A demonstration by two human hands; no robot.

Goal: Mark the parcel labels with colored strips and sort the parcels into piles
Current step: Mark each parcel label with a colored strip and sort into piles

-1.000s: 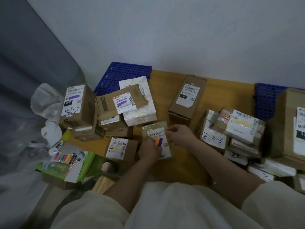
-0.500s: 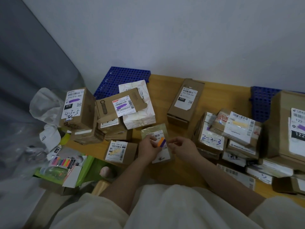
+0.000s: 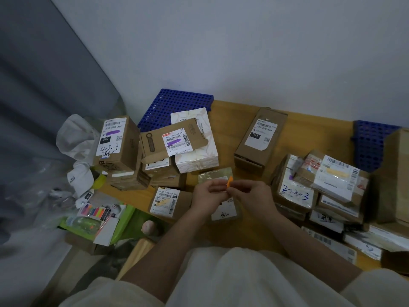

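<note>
Orange strip (image 3: 230, 181) upright, pinched between both hands (image 3: 228, 191); target parcel (image 3: 223, 210) directly beneath, nearer left hand (image 3: 208, 196).

Cream short sleeves (image 3: 106, 291), bare forearms

At the centre of the frame, the left hand (image 3: 207, 196) and right hand (image 3: 249, 196) meet, pinching a small orange paper strip (image 3: 229, 181) above a tape-wrapped brown parcel (image 3: 218, 173) on the wooden tabletop (image 3: 309, 134). Labelled cardboard boxes (image 3: 116, 142) are stacked at centre left.
</note>
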